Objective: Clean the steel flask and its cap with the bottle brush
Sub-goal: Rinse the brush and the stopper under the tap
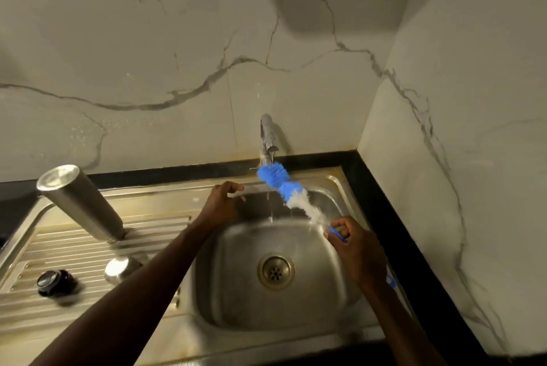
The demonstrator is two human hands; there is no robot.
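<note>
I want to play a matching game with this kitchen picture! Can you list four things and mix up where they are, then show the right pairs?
Things:
1. bottle brush
2. steel flask
3. black cap
4. drain

Places:
A. at the bottom of the sink basin
B. standing upside down on the draining board
C. lying on the draining board, near the left edge
D. held in the right hand, under the tap

Right pairs: 1-D, 2-B, 3-C, 4-A

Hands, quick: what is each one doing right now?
Left hand: loosely curled, holds nothing, over the sink rim.
Right hand: grips the bottle brush handle under the tap.
</note>
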